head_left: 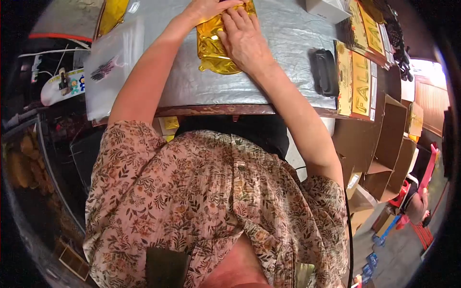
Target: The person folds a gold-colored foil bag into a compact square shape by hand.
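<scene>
A shiny gold foil piece, like a flat foil balloon, lies crinkled on the silver-covered table; its top runs out of view. My right hand rests flat on its right side, fingers stretched toward the far edge. Coming across from the left, my left hand lies over the foil's upper part, its fingers extended to the right beside my right fingertips. The picture's top edge cuts off part of that hand. Both hands touch the foil, and neither appears to grip it.
Clear plastic bags lie at the table's left. On the right are a black plastic holder, packages lettered FALL and a white box. Cardboard boxes stand beyond. Another person is at far right.
</scene>
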Tool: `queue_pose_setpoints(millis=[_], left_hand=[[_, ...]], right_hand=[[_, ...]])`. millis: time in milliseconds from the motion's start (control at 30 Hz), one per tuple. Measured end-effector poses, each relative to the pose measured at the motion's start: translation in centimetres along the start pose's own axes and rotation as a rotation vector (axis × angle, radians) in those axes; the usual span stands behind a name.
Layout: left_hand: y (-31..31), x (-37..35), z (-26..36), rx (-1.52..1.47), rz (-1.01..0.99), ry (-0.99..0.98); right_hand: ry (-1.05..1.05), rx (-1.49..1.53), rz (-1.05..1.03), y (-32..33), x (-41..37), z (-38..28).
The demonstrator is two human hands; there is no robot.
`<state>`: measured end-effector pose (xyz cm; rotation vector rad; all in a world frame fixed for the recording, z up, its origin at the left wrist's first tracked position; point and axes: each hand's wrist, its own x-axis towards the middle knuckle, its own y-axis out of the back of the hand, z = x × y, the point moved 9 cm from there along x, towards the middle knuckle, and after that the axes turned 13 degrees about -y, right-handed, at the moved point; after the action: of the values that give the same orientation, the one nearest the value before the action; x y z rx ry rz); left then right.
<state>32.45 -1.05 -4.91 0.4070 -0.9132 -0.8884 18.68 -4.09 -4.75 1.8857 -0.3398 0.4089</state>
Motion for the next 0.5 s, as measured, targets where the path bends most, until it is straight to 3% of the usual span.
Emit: queue_pose_setpoints(millis=[33,100,133,200,367,467,500], left_hand=[[-0.1,0.0,-0.1,-0.001,-0.004,0.0],[0.6,0.0,2.2,-0.142,0.104,-0.219],[0.6,0.0,2.9,-0.146,0.105,-0.215],[0.3,0.2,2.3,-0.043,0.015,0.045],[0.3,0.2,2.8,0.03,0.038,0.002],[0.7,0.4,2.9,0.057,0.038,0.005],[0.6,0.3,2.9,0.065,0.032,-0.004]], right_hand=[[-0.004,0.001,0.001,0.6,-0.2,-0.4],[0.012,-0.126,-0.029,1.7,-1.5,-1.8],[0.011,-0.126,-0.034,2.2,-2.6,-2.2],[-0.009,-0.048,-0.159,2.4,-4.5,-2.5],[-0.011,-0.023,-0.138,4.6,-5.7,-1.6],[-0.042,0.197,-0.081,6.6,-4.1,0.1],[-0.204,0.272,-0.074,7.2,-2.7,2.3]])
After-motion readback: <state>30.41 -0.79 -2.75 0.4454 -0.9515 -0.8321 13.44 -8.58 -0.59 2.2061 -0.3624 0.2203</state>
